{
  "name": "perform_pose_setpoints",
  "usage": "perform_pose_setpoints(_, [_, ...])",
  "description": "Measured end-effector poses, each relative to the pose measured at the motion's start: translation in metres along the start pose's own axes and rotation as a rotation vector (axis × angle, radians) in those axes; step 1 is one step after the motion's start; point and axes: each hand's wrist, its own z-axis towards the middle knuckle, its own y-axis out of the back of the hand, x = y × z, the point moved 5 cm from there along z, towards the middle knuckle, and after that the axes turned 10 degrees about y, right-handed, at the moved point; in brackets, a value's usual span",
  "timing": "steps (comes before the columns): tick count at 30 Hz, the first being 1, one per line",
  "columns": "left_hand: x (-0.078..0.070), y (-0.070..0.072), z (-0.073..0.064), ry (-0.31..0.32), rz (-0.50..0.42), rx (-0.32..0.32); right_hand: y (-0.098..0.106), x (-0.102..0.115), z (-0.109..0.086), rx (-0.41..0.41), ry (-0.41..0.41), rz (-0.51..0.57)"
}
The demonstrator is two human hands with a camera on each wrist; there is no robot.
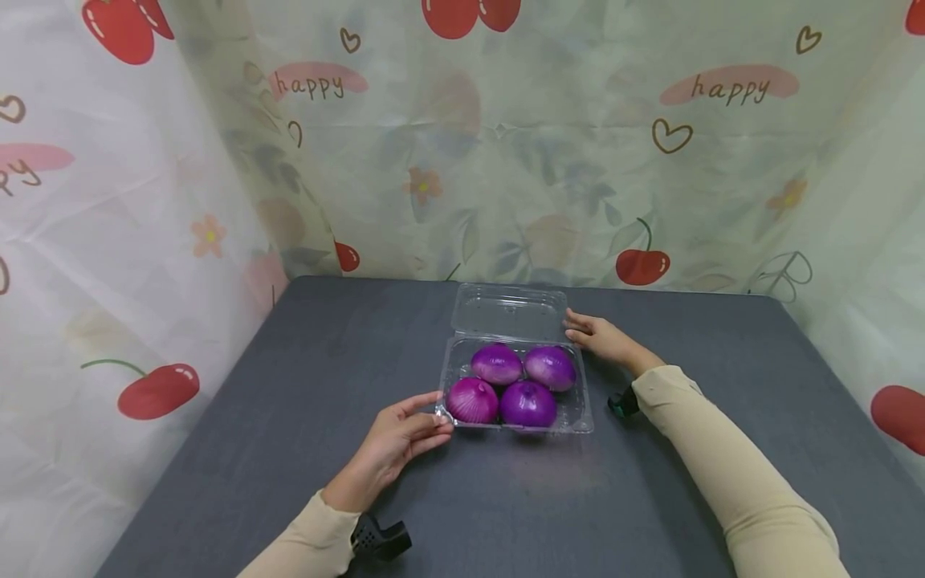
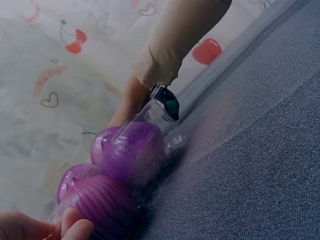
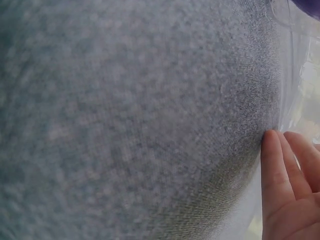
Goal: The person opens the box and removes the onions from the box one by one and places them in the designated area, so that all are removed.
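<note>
Nearest to us, a black wrist unit (image 1: pixel 381 539) juts from the cuff of the left sleeve (image 1: pixel 307 542), and just beyond it comes the left hand (image 1: pixel 393 441). It's pinching: thumb and fingers close on the near left corner of the clear plastic tray (image 1: pixel 576 428), with the rim caught between them. So the tray lies ahead and to the right of that hand, touching it, resting on the grey table (image 1: pixel 499 522).

Look just past those fingertips! There's a ribbed purple onion (image 1: pixel 472 400), closest of the four, with a smoother, darker onion (image 1: pixel 529 405) right beside it. Behind that front pair sit the rear left onion (image 1: pixel 496 364) and the rear right onion (image 1: pixel 551 368), two by two, all inside the tray.

Now over to the right hand (image 1: pixel 603 337), farther out, coming in from the other side. Its fingers are fairly straight, gripping nothing, with the tips up against the right edge of the plastic lid (image 1: pixel 509 311) near the hinge. And here's the relation that counts: the hinge runs crosswise between the hands, the tray on its near side, the lid folded back on its far side. Left has the near corner; right is the closer hand to the lid, which lies to its left. Whether the lid rests quite flat, I can't tell.

Beyond both hands hangs the printed curtain (image 1: pixel 477 168).
</note>
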Motion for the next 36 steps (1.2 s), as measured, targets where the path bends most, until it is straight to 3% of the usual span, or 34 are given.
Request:
perform_pose_setpoints(8, [0.0,0.0,0.0,0.003,-0.003,0.0,0.0,-0.002,0.0,-0.021,-0.005,0.07])
perform_pose_setpoints(16, [0.0,0.0,0.0,-0.001,0.002,-0.004,0.007,0.003,-0.003,-0.082,0.008,0.073])
perform_pose_setpoints(21, [0.0,0.0,0.001,-0.001,0.002,-0.003,0.02,0.026,-0.012,-0.117,0.073,0.006])
perform_pose_setpoints(27, [0.0,0.001,0.001,-0.002,0.01,-0.005,0.029,0.061,-0.028,-0.152,0.184,0.046])
perform_pose_setpoints(31, [0.0,0.001,0.001,0.0,0.011,-0.003,0.025,0.08,-0.039,-0.155,0.275,0.065])
perform_pose_setpoints(36, [-0.001,0.0,0.001,0.008,0.005,0.004,0.013,0.088,-0.052,-0.147,0.348,0.059])
